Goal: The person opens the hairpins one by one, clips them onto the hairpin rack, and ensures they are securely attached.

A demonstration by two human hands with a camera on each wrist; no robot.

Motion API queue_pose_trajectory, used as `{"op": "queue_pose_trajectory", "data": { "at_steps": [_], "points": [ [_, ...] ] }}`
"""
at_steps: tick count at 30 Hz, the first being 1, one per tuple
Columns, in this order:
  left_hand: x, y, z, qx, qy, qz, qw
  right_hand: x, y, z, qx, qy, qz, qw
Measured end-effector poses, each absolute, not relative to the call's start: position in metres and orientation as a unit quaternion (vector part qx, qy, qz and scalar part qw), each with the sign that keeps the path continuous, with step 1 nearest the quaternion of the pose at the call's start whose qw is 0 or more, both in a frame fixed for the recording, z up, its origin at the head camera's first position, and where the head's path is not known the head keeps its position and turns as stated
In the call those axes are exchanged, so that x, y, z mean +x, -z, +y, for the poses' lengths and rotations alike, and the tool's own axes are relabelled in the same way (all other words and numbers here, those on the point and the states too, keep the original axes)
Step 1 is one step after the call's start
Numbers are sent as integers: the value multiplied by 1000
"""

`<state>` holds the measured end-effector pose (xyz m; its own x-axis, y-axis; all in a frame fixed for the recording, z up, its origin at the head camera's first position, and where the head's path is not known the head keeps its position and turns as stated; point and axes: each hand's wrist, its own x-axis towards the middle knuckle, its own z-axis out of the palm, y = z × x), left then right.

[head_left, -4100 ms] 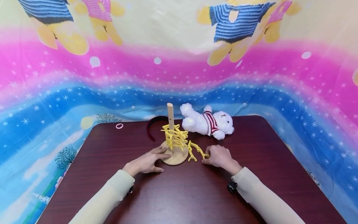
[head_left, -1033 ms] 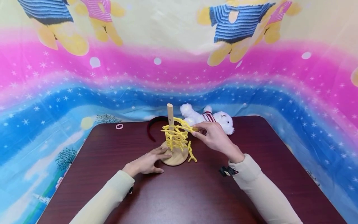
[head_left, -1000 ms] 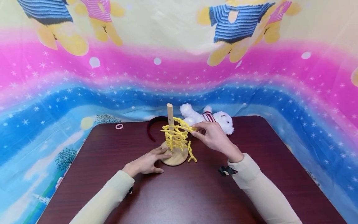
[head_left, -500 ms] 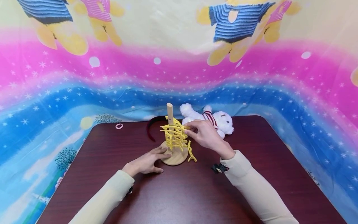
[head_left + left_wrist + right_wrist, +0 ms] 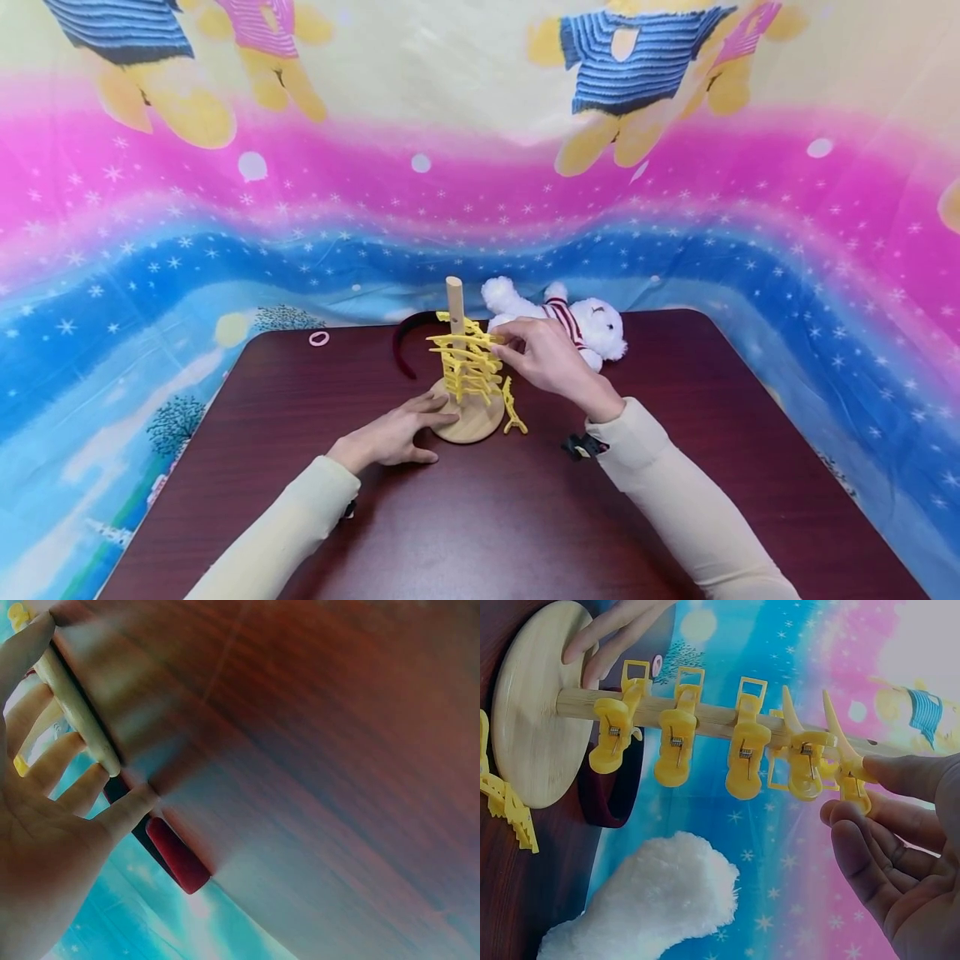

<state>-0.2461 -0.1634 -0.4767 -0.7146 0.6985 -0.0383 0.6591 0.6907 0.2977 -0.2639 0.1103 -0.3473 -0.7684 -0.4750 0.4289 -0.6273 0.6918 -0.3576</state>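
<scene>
A person in cream sleeves is working at a dark red-brown table (image 5: 675,467), both hands gathered around a wooden peg stand (image 5: 455,302). The right hand (image 5: 551,360) is pinching the topmost yellow clip (image 5: 849,774) between thumb and forefinger, its fingers (image 5: 900,774) curling around the clip's handle end while the clip's mouth is sitting on the upright peg. In the right wrist view, 5 yellow clips are lining the peg, the 4 stacked clips (image 5: 676,744) below the held one gripping the rod in a row. The left hand (image 5: 393,435) is lying flat on the table with its fingers (image 5: 52,761) straight and relaxed, the fingertips pressing against the edge of the stand's round wooden base (image 5: 472,422). 1 loose clip (image 5: 513,408) is leaning against the right side of that base, touching the table.

A white plush bear (image 5: 558,321) in a red-striped shirt is lying on its side just behind the right hand. A dark red headband (image 5: 408,337) is curving behind the stand, its tip showing beside the left hand in the left wrist view. A small pink hair tie (image 5: 319,338) is resting well apart, near the table's far left corner. A bright cartoon backdrop (image 5: 225,208) in pink, blue and cream is hanging around the table.
</scene>
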Motion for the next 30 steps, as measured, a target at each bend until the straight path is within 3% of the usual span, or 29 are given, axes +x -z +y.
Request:
{"op": "queue_pose_trajectory", "data": {
  "at_steps": [30],
  "points": [
    [-246,476,-163,371,-133,916,72,-266,350,114,291,-292,-904,110]
  ]
}}
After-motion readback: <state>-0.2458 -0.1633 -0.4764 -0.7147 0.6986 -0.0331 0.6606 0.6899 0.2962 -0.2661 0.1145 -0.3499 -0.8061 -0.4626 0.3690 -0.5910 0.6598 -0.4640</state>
